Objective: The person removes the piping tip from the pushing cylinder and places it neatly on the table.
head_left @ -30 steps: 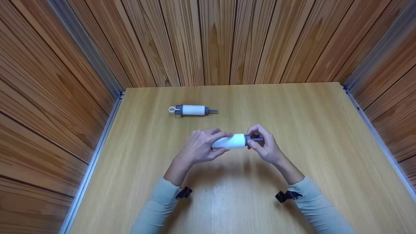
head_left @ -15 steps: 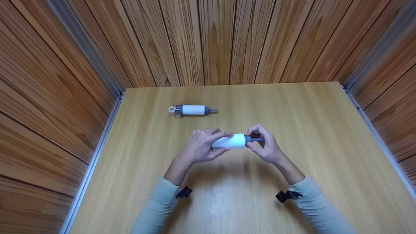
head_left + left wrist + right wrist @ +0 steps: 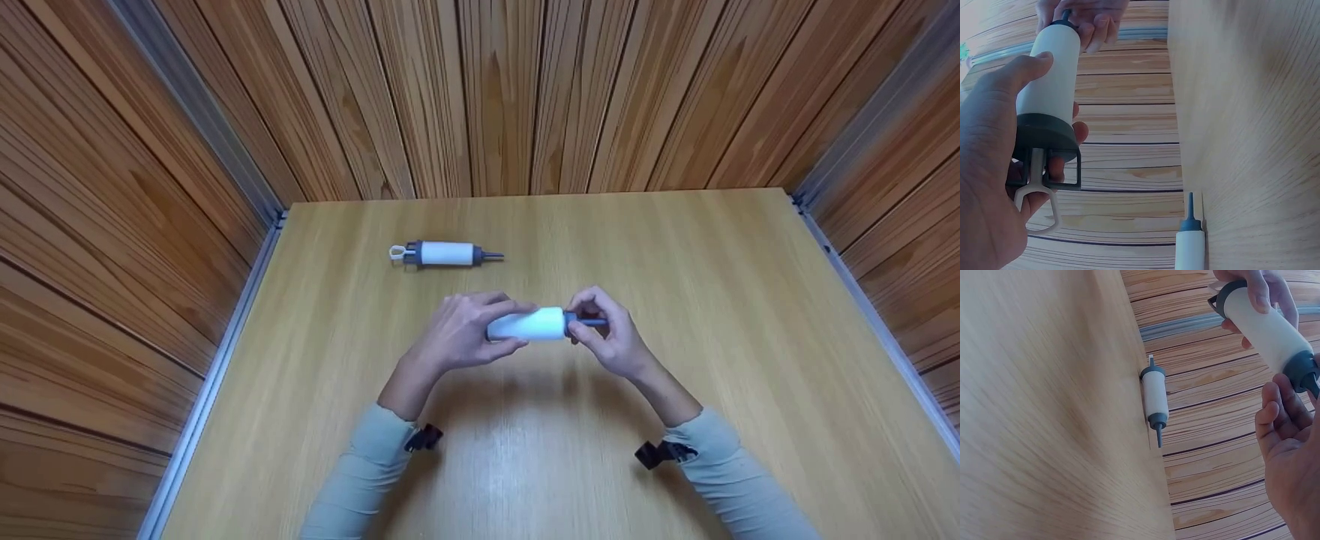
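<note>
A large syringe with a white barrel (image 3: 541,324) lies level between my hands, above the table. My left hand (image 3: 469,334) grips the barrel near its plunger end, thumb on the near side. In the left wrist view, the dark end cap (image 3: 1044,135) and pale loop handle (image 3: 1039,211) stick out behind that hand. The thumb and fingers of my right hand (image 3: 611,337) pinch the dark nozzle cap (image 3: 1302,370) at the other end. The thin nozzle (image 3: 596,322) points right, past the fingertips.
A second syringe (image 3: 447,254) of the same look lies on the table (image 3: 712,262) beyond my hands, nozzle to the right. Wood-plank walls (image 3: 499,97) rise at the back and sides, with metal rails (image 3: 217,375) along the table's sides.
My right thumb and fingers shift round the nozzle cap, slipping back and then pinching it again. My left hand rises very slightly with the barrel. The second syringe stays put.
</note>
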Demonstrator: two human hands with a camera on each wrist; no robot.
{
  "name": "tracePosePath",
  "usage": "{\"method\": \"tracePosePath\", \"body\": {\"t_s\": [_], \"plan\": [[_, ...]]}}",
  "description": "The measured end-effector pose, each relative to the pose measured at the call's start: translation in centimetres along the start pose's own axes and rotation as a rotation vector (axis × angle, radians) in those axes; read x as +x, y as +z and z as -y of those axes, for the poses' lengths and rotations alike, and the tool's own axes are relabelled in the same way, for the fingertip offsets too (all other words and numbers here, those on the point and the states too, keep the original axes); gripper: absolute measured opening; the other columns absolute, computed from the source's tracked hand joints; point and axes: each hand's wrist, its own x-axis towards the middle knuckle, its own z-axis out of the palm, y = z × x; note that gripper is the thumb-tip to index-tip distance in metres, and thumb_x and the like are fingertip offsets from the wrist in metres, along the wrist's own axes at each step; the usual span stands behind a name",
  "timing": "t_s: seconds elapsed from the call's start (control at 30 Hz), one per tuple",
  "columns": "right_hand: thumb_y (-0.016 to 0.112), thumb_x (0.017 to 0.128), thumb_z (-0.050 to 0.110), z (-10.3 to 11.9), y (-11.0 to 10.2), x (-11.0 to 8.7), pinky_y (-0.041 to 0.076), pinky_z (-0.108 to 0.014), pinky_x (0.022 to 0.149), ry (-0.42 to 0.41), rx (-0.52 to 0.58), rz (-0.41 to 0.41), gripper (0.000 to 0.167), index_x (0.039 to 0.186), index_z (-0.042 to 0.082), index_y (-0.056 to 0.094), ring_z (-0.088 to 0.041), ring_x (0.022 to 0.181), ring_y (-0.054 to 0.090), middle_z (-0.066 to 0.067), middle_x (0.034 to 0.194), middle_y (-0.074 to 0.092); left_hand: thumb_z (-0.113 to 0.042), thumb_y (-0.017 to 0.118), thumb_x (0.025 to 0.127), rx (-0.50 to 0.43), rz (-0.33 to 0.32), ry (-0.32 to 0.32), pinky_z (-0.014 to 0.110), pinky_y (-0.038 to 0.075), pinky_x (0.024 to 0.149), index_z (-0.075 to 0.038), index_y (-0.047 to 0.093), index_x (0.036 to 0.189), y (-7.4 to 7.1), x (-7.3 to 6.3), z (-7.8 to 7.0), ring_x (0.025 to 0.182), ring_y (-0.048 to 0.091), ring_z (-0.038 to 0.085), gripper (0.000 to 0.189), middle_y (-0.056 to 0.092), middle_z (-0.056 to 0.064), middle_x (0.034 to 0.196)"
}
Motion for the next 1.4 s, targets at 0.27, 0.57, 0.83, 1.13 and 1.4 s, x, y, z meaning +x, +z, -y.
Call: {"method": "tracePosePath", "body": {"t_s": [0.27,0.57,0.83,1.13,1.4], "plan": [[0.063,0.094,-0.019,-0.17,0.04,-0.07,0.061,-0.02,0.085,-0.039,-0.03,0.007,0.027,0.12,-0.014,0.059,-0.005,0.096,0.069,0.005,0.11,0.068,-0.04,0.086,0.1,-0.075,0.021,-0.052,0.042,0.068,0.08,-0.022,0.079,0.139,0.08,0.15,0.35,0.089,0.08,0.026,0.044,0.084,0.011,0.126],[0.068,0.091,-0.021,-0.1,-0.1,-0.25,0.062,-0.019,0.097,-0.029,-0.051,0.013,0.033,0.121,-0.016,0.057,-0.006,0.108,0.069,0.006,0.119,0.066,-0.038,0.086,0.099,-0.085,0.009,-0.049,0.042,0.069,0.083,-0.021,0.079,0.139,0.1,0.16,0.39,0.092,0.082,0.027,0.043,0.085,0.011,0.126],[0.067,0.091,-0.017,-0.01,-0.11,-0.31,0.062,-0.019,0.094,-0.014,-0.057,0.012,0.035,0.123,-0.016,0.056,-0.005,0.106,0.069,0.011,0.12,0.066,-0.039,0.087,0.098,-0.053,-0.01,-0.031,0.036,0.063,0.071,-0.021,0.08,0.137,0.33,0.09,0.47,0.08,0.074,0.022,0.043,0.085,0.011,0.122],[0.06,0.097,-0.016,-0.13,0.03,-0.04,0.056,-0.02,0.068,-0.009,-0.036,0.001,0.02,0.116,-0.013,0.057,-0.002,0.08,0.065,0.01,0.097,0.068,-0.039,0.086,0.099,-0.051,-0.01,-0.024,0.026,0.053,0.067,-0.021,0.08,0.138,0.4,0.08,0.45,0.077,0.073,0.021,0.043,0.085,0.01,0.123],[0.061,0.097,-0.017,-0.15,0.07,-0.12,0.057,-0.02,0.073,-0.013,-0.041,-0.001,0.022,0.118,-0.013,0.058,-0.003,0.085,0.066,0.008,0.101,0.068,-0.039,0.085,0.1,-0.067,0.004,-0.032,0.03,0.058,0.07,-0.022,0.079,0.139,0.39,0.03,0.45,0.08,0.075,0.022,0.043,0.084,0.01,0.124]]}}
